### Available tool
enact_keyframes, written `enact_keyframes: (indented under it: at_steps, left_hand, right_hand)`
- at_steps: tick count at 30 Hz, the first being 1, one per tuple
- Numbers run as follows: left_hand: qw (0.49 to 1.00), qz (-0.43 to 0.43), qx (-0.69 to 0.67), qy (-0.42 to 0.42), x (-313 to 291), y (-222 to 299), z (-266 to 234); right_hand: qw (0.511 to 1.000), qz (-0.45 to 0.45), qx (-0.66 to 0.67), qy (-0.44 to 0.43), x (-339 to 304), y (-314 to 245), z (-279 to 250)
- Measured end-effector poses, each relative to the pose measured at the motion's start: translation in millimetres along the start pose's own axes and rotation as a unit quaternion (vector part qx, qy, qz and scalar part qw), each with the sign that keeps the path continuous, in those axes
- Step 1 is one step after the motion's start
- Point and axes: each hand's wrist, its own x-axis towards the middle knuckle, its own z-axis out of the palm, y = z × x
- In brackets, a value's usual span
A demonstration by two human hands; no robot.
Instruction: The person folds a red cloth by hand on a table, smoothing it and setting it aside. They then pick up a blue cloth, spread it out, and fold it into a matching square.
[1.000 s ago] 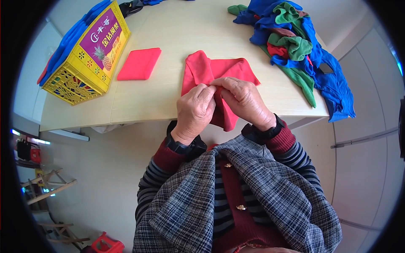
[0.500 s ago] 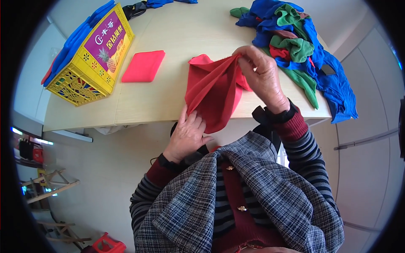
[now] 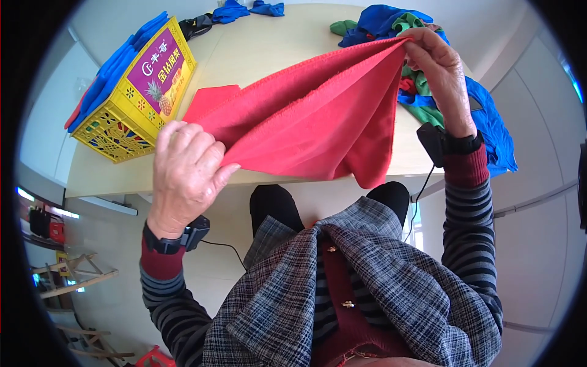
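Note:
A red cloth (image 3: 324, 122) is stretched between my two hands above the table's near edge. My left hand (image 3: 186, 168) is closed on its left end, with the thumb along the lower side. At the upper right, my right hand (image 3: 437, 67) pinches the opposite corner. Two seamed edges run between the hands with a fold gaping between them, and the lower right part hangs down loosely. Behind the cloth lies a folded red cloth (image 3: 211, 100), partly covered by it.
A yellow plastic crate (image 3: 119, 131) with blue cloths (image 3: 113, 76) in it stands at the table's left. Blue and green cloths (image 3: 489, 119) are heaped on the right, some draping over the edge. Small blue cloths (image 3: 231, 11) lie at the back of the pale table (image 3: 287, 37).
My hands have moved apart, the left one leftward and the right one up and to the right. The bunched red cloth is now pulled out wide between them.

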Motion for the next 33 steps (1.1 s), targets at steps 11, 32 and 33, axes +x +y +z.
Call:
enact_keyframes:
  at_steps: [11, 32, 33]
  left_hand:
    - [0.999, -0.004, -0.029, -0.031, 32, 2, -27]
    - [0.953, 0.027, -0.237, -0.185, 26, 15, -18]
    - [0.946, 0.015, -0.254, -0.201, 24, 13, -18]
  right_hand:
    - [0.998, -0.008, 0.069, 0.006, -4, -33, -39]
    - [0.998, -0.001, 0.066, -0.005, -6, -27, -35]
    - [0.998, -0.001, 0.067, -0.007, -5, -27, -35]
